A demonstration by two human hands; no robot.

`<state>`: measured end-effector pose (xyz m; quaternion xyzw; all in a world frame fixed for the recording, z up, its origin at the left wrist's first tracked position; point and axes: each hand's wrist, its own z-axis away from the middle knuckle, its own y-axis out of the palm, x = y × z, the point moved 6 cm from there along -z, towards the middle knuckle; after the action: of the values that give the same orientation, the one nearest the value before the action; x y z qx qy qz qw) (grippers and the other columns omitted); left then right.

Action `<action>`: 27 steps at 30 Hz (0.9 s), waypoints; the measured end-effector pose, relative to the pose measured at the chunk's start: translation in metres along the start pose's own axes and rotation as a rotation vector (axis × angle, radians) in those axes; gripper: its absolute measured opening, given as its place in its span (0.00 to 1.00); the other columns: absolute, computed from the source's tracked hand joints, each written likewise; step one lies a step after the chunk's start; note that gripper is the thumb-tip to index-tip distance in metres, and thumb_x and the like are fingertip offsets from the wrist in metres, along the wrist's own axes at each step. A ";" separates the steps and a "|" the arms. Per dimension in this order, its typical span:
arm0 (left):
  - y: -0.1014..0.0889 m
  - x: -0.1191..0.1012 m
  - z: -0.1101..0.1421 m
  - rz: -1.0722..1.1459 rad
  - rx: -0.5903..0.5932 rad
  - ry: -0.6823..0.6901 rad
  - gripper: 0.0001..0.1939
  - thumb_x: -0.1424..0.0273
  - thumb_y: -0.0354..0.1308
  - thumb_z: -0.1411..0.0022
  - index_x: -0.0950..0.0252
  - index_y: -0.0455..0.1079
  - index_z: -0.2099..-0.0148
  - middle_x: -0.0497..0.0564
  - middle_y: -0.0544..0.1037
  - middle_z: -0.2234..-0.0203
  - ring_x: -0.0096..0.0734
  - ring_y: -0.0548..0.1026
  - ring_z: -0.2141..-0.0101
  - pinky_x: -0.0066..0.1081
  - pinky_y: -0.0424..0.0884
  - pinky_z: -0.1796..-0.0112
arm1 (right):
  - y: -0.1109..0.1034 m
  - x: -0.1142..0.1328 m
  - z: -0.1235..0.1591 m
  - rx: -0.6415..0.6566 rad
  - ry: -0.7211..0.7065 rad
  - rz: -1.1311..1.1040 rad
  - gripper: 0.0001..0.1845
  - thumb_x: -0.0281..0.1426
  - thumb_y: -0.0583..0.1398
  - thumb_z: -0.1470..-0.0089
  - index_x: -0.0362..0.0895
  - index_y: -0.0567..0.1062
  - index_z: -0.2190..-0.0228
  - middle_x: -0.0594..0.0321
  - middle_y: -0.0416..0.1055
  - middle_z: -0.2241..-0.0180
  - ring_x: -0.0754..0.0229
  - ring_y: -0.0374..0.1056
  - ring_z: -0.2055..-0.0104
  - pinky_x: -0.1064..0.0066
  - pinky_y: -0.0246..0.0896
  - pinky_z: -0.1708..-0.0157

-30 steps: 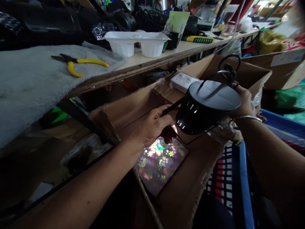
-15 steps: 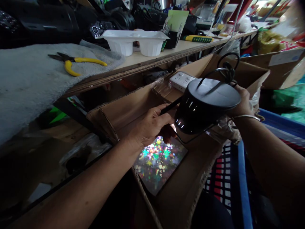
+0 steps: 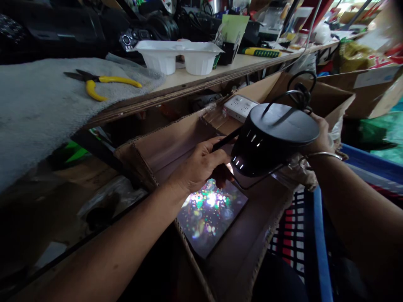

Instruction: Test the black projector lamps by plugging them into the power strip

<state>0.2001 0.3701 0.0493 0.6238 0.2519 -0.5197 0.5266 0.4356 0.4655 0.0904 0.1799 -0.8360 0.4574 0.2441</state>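
A round black lamp housing (image 3: pixel 273 138) with slots in its side hangs tilted over an open cardboard box (image 3: pixel 163 147). My left hand (image 3: pixel 200 167) is closed around its thin black wire bracket at the lamp's left side. My right hand (image 3: pixel 319 134) grips the far right rim of the lamp, mostly hidden behind it. A coiled black cord (image 3: pixel 300 90) rises from the lamp's top. The lamp throws coloured speckled light onto a flat panel (image 3: pixel 210 214) lying in the box.
A white power strip (image 3: pixel 239 107) lies at the box's far edge. Yellow-handled pliers (image 3: pixel 100 84) rest on a grey towel (image 3: pixel 37 109) on the wooden bench. White plastic cups (image 3: pixel 179 54) stand behind. A blue crate (image 3: pixel 321 243) sits at right.
The projected light pattern on the panel has shifted, from scattered coloured stars to a whiter, brighter blur. Hands and lamp have barely moved.
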 end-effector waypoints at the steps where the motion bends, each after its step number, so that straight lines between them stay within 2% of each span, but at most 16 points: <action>1: 0.000 0.000 0.000 -0.003 -0.002 0.001 0.13 0.75 0.52 0.56 0.64 0.64 0.63 0.43 0.70 0.87 0.26 0.67 0.88 0.22 0.63 0.90 | 0.000 -0.001 0.000 -0.002 -0.003 -0.002 0.07 0.33 0.56 0.67 0.46 0.61 0.82 0.63 0.62 0.79 0.52 0.66 0.68 0.61 0.60 0.64; 10: 0.000 0.000 0.002 -0.003 0.003 0.001 0.14 0.76 0.52 0.55 0.63 0.65 0.61 0.43 0.70 0.87 0.27 0.68 0.88 0.23 0.64 0.89 | 0.000 0.000 -0.001 -0.006 0.001 -0.008 0.07 0.34 0.56 0.68 0.47 0.60 0.83 0.64 0.60 0.81 0.51 0.66 0.69 0.60 0.59 0.63; 14: 0.000 0.000 0.001 -0.011 0.011 0.005 0.14 0.76 0.52 0.55 0.63 0.66 0.61 0.43 0.69 0.87 0.27 0.68 0.88 0.23 0.64 0.89 | 0.001 -0.002 -0.001 0.006 -0.013 0.011 0.07 0.34 0.56 0.67 0.47 0.61 0.82 0.62 0.63 0.80 0.51 0.66 0.69 0.62 0.59 0.65; 21: -0.001 0.001 0.001 -0.011 0.021 0.012 0.09 0.76 0.52 0.54 0.64 0.64 0.66 0.44 0.71 0.86 0.26 0.68 0.88 0.23 0.65 0.89 | 0.004 -0.010 -0.004 0.021 -0.096 0.029 0.07 0.33 0.57 0.61 0.45 0.70 0.75 0.57 0.71 0.74 0.51 0.68 0.67 0.65 0.59 0.69; 27: -0.001 0.002 0.001 0.020 0.032 0.028 0.07 0.75 0.53 0.55 0.64 0.61 0.69 0.43 0.71 0.87 0.26 0.68 0.88 0.23 0.65 0.89 | 0.005 -0.014 -0.004 0.062 -0.142 0.091 0.13 0.33 0.58 0.55 0.40 0.73 0.66 0.52 0.73 0.68 0.51 0.69 0.62 0.63 0.62 0.64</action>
<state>0.1998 0.3692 0.0475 0.6421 0.2448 -0.5095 0.5180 0.4452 0.4724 0.0804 0.1813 -0.8440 0.4797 0.1574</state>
